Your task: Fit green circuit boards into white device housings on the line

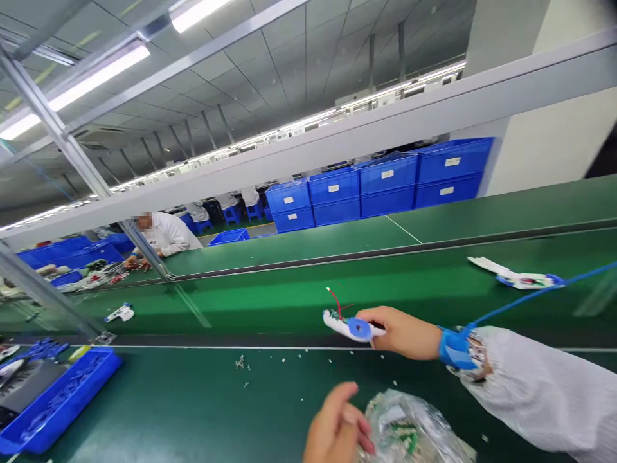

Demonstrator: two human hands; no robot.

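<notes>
Right hand over the strip where the tabletop's far edge meets the near edge of the green conveyor belt. Thumb and fingers closed on one end of a white-and-blue housing, held up, roughly level. Housing carries a round blue part, small green electronics at its far end, and a red wire standing up from there. Blue wrist strap on this arm, blue cord running off right.

Left hand low, toward the tabletop's near edge. Fingers half curled and apart, nothing seen in them. Just beside: a clear plastic bag with green pieces showing; cannot tell whether hand and bag touch.

Tabletop, left end: long blue tray of blue parts. Small metal parts nearer the far edge, pale specks scattered along it.

On the belt: one white-and-blue assembly toward the right, near its far edge; a smaller white-and-blue piece toward the left. Beyond the belt, a co-worker in white leans over parts.
</notes>
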